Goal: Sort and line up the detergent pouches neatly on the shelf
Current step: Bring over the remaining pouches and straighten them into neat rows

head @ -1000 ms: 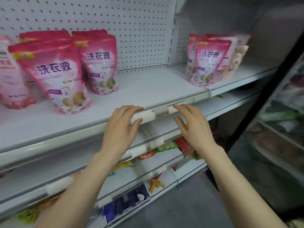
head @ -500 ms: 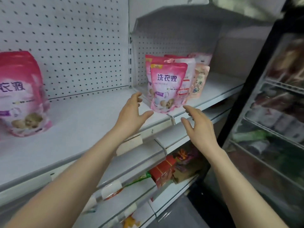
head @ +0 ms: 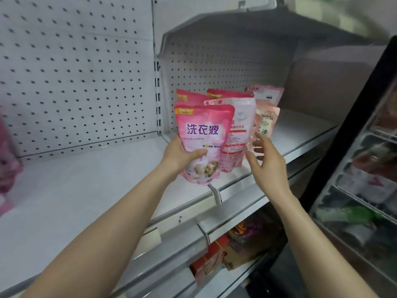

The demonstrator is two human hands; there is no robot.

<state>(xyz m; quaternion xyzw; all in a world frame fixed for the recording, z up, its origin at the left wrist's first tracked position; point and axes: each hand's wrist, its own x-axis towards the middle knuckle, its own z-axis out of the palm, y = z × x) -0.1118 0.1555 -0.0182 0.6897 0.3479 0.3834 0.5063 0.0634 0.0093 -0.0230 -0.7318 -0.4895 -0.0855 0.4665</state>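
My left hand (head: 179, 154) grips the front pink detergent pouch (head: 204, 134) by its left side, thumb across its lower front. The pouch stands tilted at the shelf's front edge. Right behind it leans a paler pink-and-white pouch (head: 239, 130), and more pink pouches (head: 193, 98) stand behind those. A peach pouch (head: 267, 123) and another pale pouch (head: 268, 96) sit to the right. My right hand (head: 266, 160) hovers open beside the pale pouch, fingers spread, touching nothing I can make out. The white shelf (head: 86, 183) stretches to the left.
More pink pouches (head: 8, 160) show blurred at the far left edge of the shelf. A pegboard back wall (head: 75, 72) rises behind. Lower shelves hold red boxes (head: 212, 257). A dark-framed glass cooler (head: 365, 168) stands close on the right.
The view has swung right and closer to the right-hand pouch group. My left hand has closed on the front pink pouch; my right hand has risen from the shelf edge to beside the pouches.
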